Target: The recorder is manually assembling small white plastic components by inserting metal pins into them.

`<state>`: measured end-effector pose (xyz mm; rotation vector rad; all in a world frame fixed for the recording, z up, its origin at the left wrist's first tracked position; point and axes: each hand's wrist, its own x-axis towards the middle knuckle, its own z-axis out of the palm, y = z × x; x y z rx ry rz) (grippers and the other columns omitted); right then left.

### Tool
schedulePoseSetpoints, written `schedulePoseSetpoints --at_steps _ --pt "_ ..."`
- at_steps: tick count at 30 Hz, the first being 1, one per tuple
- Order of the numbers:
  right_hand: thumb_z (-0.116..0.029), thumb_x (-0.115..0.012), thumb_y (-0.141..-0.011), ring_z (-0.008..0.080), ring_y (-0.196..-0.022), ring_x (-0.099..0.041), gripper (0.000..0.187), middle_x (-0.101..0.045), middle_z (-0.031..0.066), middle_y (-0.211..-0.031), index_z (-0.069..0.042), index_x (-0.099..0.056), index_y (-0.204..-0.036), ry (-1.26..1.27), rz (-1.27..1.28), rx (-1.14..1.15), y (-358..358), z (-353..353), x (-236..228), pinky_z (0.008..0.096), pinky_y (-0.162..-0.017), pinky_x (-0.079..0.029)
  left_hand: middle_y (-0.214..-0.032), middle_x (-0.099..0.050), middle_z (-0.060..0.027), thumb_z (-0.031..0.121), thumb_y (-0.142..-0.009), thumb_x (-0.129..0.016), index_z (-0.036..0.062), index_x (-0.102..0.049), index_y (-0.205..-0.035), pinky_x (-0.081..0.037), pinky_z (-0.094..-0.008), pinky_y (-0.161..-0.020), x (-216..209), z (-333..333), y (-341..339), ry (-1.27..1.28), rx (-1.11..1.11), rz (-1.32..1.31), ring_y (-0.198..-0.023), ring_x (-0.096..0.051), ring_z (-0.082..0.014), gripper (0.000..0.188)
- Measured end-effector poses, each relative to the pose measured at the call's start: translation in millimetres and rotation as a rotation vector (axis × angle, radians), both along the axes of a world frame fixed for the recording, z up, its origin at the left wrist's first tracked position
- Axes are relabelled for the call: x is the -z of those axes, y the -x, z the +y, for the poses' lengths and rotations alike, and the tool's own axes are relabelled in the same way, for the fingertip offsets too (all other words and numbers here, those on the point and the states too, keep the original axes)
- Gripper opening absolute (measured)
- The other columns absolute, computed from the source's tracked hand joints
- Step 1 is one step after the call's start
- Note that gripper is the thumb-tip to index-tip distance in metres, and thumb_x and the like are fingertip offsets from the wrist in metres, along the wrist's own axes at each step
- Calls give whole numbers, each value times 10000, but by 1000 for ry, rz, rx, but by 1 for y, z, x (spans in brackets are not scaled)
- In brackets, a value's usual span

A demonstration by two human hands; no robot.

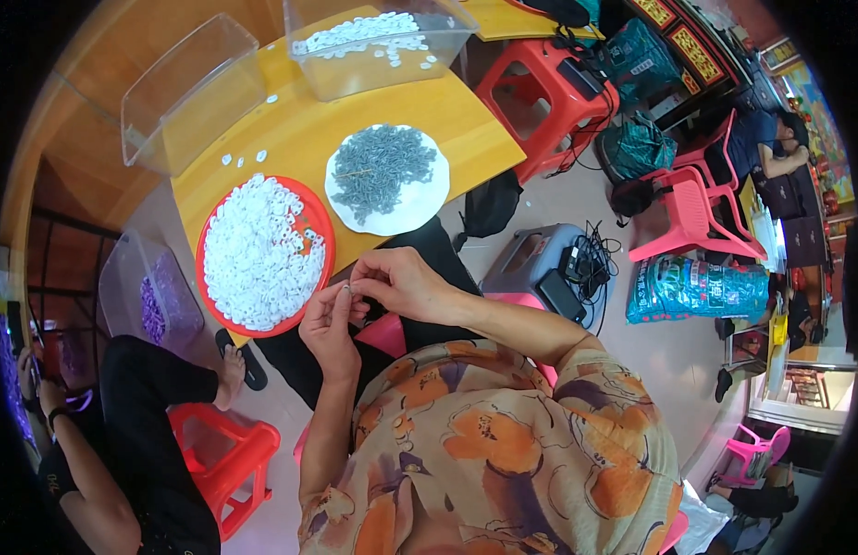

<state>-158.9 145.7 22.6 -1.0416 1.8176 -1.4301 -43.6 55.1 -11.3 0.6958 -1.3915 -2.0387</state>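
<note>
My left hand (331,331) and my right hand (398,282) meet over my lap, just off the near edge of the table. Both are pinched closed, thumb against fingers, around a tiny piece between the fingertips, too small to make out. Beside my left hand lies a red round tray (329,242) heaped with small white plastic pieces (262,250). To its right a white plate (419,205) carries a pile of small grey pieces (378,166), with a thin brownish stick lying across them.
Two clear plastic bins (184,97) stand at the table's far side, one holding white pieces (364,35). Red stool (544,92), grey box with cables (530,264) and teal bags (697,289) occupy the right floor. At left sits another person (151,398) near a bin of purple pieces (184,296).
</note>
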Motion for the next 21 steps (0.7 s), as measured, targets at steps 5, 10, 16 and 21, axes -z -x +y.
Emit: schedulePoseSetpoints --at_steps 5,10,16,21 --pt "-74 -590 -827 60 -540 -523 105 -581 33 -643 29 -580 -810 -106 -110 -28 4 -3 -2 210 -477 -425 -766 -629 -66 57 -855 -563 -20 -599 -959 -438 -174 -536 -1 -4 -2 47 -13 -9 -615 -586 -92 134" --pt "-89 -599 -823 53 -535 -513 110 -586 26 -652 20 -601 -833 -94 -163 -86 18 -3 4 210 -482 -427 -771 -631 -72 72 -857 -565 -19 -601 -962 -442 -176 -547 1 -9 -1 4 102 -40 -614 -585 -93 143" --pt "-142 -639 -794 55 -569 -499 170 -613 42 -657 20 -629 -844 -70 53 -63 38 -26 -17 217 -520 -407 -785 -633 -74 87 -863 -562 -14 -595 -971 -438 -177 -558 1 -13 -1 -94 -68 -32 -624 -575 -89 152" --pt "-108 -618 -757 232 -603 -594 101 -626 117 -698 -42 -647 -828 16 441 -19 49 -76 12 324 -558 -454 -790 -632 -77 86 -867 -557 -16 -591 -969 -439 -180 -569 2 -16 -1 -84 -190 12 -625 -575 -91 148"
